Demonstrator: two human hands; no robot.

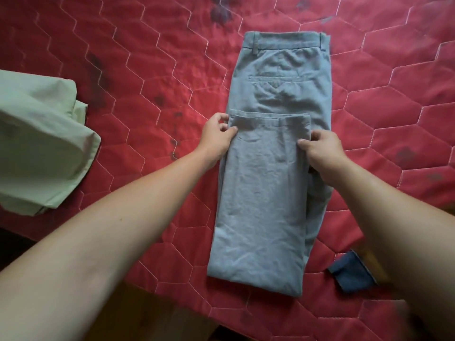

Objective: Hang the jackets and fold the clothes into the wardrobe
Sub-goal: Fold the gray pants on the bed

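Note:
Grey-blue trousers (275, 183) lie on the red quilted mattress (147, 70), waistband at the far end. The legs are folded back on themselves, so the hems sit just below the back pocket. My left hand (218, 136) pinches the left corner of the folded hem between thumb and fingers. On the other side, my right hand (322, 151) grips the right corner of that hem, thumb on top of the cloth.
A pale green garment (41, 148) lies in a heap at the mattress's left edge. A small dark blue piece of cloth (349, 274) sits at the near right, partly under my right forearm. The mattress's near edge runs along the bottom of the view.

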